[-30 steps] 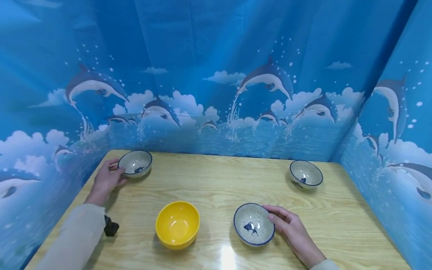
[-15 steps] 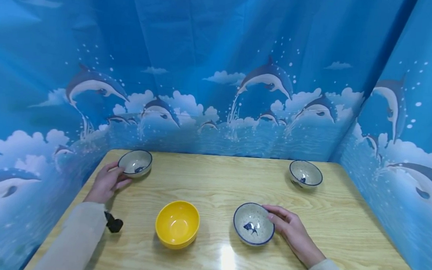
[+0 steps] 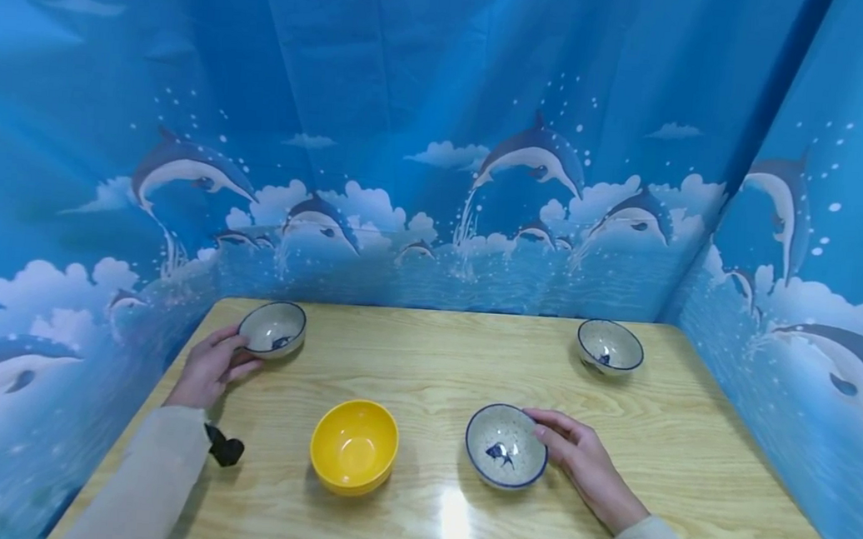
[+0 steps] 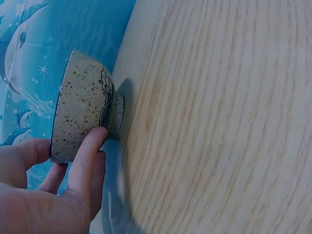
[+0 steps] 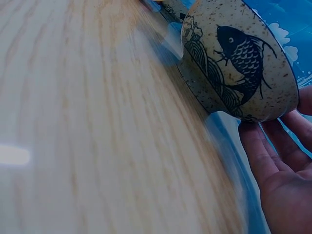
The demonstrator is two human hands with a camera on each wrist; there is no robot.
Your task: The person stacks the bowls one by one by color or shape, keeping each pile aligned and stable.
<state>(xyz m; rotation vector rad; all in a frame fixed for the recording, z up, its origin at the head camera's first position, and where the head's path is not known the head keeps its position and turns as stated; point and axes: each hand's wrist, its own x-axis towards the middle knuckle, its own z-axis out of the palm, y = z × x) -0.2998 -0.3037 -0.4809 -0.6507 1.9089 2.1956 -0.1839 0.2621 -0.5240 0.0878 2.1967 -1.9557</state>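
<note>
At the table's far left corner, my left hand (image 3: pixel 208 364) grips the near left side of a speckled grey bowl (image 3: pixel 273 331) with a dark blue rim. In the left wrist view, one digit is at this bowl's (image 4: pixel 80 109) rim and other fingers lie against its outer wall. I cannot tell whether its foot touches the table. Right of centre, my right hand (image 3: pixel 592 463) holds a matching bowl (image 3: pixel 507 447) by its right rim. In the right wrist view, a dark fish pattern shows on that bowl (image 5: pixel 248 63), with fingers beneath its side.
A yellow bowl (image 3: pixel 355 448), perhaps a stack, stands on the wooden table (image 3: pixel 410 360) between the two hands. Another speckled bowl (image 3: pixel 610 347) sits at the far right corner. A blue dolphin-print curtain (image 3: pixel 411 134) hangs behind the table and along its sides.
My left hand has closed its thumb onto the far left bowl's rim, and that bowl has shifted slightly right and nearer. The right hand and its bowl look nearly still.
</note>
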